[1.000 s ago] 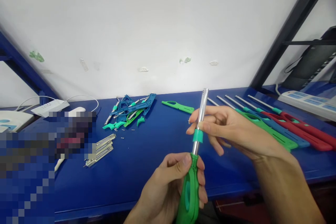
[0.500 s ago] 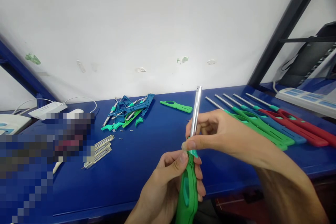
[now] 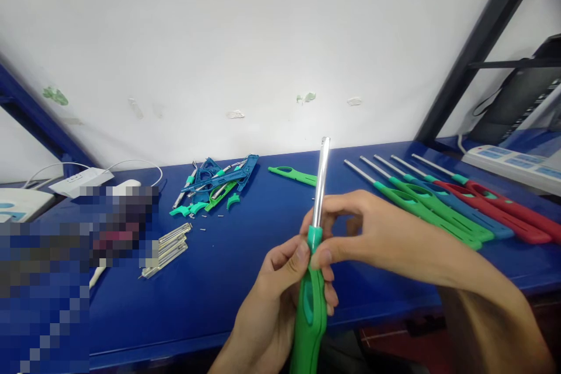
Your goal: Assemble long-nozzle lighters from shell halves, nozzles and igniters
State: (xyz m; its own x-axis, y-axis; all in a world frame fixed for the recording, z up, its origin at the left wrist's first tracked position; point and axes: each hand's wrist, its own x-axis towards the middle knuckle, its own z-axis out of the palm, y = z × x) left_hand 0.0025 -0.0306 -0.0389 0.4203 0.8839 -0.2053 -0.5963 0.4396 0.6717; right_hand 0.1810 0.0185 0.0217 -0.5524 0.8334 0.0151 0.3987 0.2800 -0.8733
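Observation:
A green lighter [image 3: 312, 304] with a teal collar and a silver metal tube stands nearly upright at the centre front. My left hand [image 3: 276, 298] is wrapped round its green body, thumb just below the collar. The fingers of my right hand [image 3: 350, 228] pinch the lighter at the collar, under the tube. Behind them a green half shell [image 3: 291, 174] lies on the blue table [image 3: 219, 304]. To the right, several lighters with green, blue and red handles [image 3: 464, 210] lie side by side, tubes pointing to the back left.
A pile of blue and green shells, teal pieces and metal tubes [image 3: 219, 181] lies at the back left. Nearer are clear-bodied parts [image 3: 169, 251] and small pins. A white power strip [image 3: 512, 166] is at the right; blurred blocks cover the left.
The held lighter has turned and tilted slightly left. Its teal collar now shows fully, and my right fingers sit lower, around it.

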